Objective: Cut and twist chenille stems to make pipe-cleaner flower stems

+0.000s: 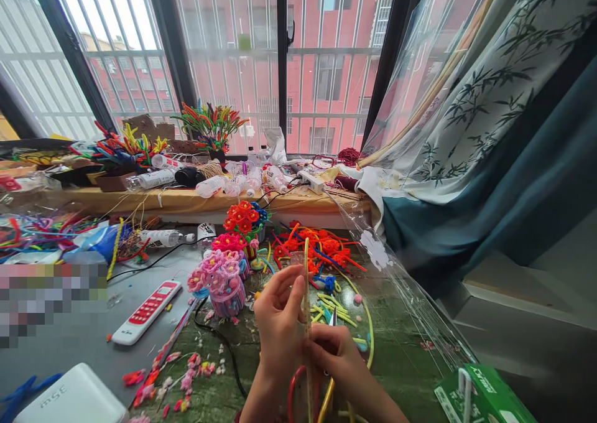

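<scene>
Upright in front of me is a narrow, yellowish ruler, seen nearly edge-on, with a pale yellow pipe cleaner along it. My left hand pinches both between thumb and fingers, about midway up. Lower down, my right hand closes its thumb and fingertips on the same strip. A pointed scissors blade sticks up behind the right hand's knuckles; how the scissors sit in the palm is hidden. Below the hands are a red loop and a yellow bar, partly covered. Yellow-green pipe cleaner pieces lie just beyond.
Pink pipe-cleaner flowers in a pot and red ones stand left of centre. Behind my hands lies a pile of red-orange pieces. A remote-like device, a white charger, a black cable and a green box are around.
</scene>
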The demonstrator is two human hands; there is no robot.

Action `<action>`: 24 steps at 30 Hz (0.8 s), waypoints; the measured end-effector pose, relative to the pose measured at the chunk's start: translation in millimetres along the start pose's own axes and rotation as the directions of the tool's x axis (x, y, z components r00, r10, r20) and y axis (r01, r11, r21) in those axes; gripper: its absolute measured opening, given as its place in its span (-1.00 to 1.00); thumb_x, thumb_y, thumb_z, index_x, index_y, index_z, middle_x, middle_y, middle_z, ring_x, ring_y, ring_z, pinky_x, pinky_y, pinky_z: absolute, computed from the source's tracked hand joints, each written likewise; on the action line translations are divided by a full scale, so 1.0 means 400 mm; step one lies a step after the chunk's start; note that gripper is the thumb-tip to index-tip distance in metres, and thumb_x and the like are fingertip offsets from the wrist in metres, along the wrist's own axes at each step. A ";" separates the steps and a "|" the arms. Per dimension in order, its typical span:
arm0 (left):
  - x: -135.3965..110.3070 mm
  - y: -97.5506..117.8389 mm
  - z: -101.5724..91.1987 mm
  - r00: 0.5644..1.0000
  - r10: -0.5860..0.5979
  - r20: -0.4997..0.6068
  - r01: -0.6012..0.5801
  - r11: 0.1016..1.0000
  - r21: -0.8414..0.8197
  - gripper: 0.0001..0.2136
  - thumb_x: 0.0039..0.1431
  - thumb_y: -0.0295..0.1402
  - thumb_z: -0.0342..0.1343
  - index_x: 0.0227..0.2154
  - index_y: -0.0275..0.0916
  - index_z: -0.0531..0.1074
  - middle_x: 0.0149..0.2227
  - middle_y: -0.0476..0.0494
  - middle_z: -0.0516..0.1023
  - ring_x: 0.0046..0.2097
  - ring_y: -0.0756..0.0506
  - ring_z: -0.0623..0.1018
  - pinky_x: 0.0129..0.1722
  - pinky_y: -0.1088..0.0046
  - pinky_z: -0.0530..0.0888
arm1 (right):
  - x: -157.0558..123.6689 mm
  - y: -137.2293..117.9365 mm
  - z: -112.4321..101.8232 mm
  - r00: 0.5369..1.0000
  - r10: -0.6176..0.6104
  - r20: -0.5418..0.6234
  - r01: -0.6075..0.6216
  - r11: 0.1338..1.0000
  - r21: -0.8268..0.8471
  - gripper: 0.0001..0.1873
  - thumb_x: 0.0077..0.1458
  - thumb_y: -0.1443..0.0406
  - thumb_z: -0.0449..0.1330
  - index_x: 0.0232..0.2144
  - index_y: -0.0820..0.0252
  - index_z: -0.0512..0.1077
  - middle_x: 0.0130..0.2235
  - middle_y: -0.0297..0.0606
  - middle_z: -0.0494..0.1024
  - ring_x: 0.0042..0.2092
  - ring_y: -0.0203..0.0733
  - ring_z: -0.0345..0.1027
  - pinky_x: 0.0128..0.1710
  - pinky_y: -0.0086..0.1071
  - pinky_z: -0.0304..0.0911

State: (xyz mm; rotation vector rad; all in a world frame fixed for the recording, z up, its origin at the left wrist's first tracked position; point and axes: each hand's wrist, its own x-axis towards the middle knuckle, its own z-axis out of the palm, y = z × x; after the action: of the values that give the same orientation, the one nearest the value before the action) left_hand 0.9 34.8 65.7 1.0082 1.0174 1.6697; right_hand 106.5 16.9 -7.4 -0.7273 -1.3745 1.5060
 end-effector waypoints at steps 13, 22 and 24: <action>0.028 0.003 -0.019 0.995 0.104 -0.011 -0.104 0.995 -0.003 -0.79 0.02 -0.28 0.27 -0.30 -0.27 0.53 -0.39 -0.09 0.63 -0.56 0.13 0.38 -0.58 0.69 0.33 | -0.003 0.002 -0.001 1.000 0.001 0.013 -0.001 0.999 -0.035 -0.60 0.06 0.03 0.26 -0.49 0.30 0.53 -0.53 -0.36 0.29 -0.50 -0.37 0.14 -0.55 -0.50 0.02; 0.037 -0.003 -0.019 0.987 0.158 -0.029 -0.158 0.987 0.012 -0.80 0.07 -0.27 0.24 -0.27 -0.25 0.52 -0.49 0.00 0.56 -0.59 0.14 0.33 -0.59 0.68 0.31 | -0.003 -0.001 0.005 0.999 -0.009 0.050 0.008 1.000 0.010 -0.67 -0.02 0.07 0.33 -0.45 0.26 0.59 -0.49 -0.31 0.39 -0.51 -0.35 0.24 -0.56 -0.53 0.16; 0.036 -0.001 -0.015 0.987 0.156 -0.038 -0.156 0.988 0.009 -0.81 0.07 -0.27 0.24 -0.28 -0.25 0.51 -0.45 -0.02 0.59 -0.60 0.14 0.33 -0.60 0.68 0.31 | -0.004 -0.003 0.007 0.999 0.002 0.051 -0.004 1.000 0.027 -0.71 -0.05 0.11 0.36 -0.44 0.26 0.60 -0.51 -0.33 0.37 -0.53 -0.38 0.22 -0.58 -0.54 0.16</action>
State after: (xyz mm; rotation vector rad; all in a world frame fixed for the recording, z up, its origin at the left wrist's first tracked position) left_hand -8.3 47.3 65.8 1.0868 0.9899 1.8204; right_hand 104.8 14.2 -6.1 -0.6788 -1.3884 1.5520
